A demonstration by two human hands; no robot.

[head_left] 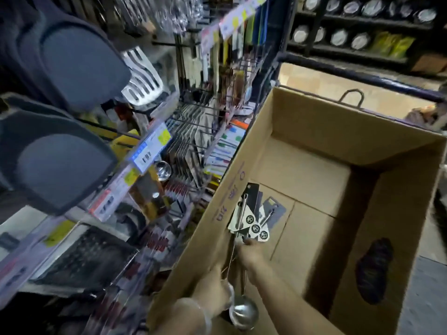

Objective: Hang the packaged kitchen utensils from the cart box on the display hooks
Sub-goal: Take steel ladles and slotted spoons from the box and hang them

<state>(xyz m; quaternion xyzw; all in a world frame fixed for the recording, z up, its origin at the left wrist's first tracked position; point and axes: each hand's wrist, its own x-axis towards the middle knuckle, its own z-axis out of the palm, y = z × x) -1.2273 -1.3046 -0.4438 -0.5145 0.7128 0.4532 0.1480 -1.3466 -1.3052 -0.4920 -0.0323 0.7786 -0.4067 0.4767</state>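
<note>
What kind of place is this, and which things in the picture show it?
Most likely a shop's kitchenware aisle during restocking. Packaged utensils hang on display hooks, price labels run along the shelf edges, and both hands hold carded ladles over a cardboard box.

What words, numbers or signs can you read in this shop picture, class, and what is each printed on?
No text here reads clearly.
Cardboard box: purple print on its left wall, too blurred to read.
Ladle cards: round black emblems, lettering too small.
Shelf price tags: barcode and yellow stickers, blurred.
Upper price strip: blurred.
Both hands, left hand and right hand, hold the ladles.
</note>
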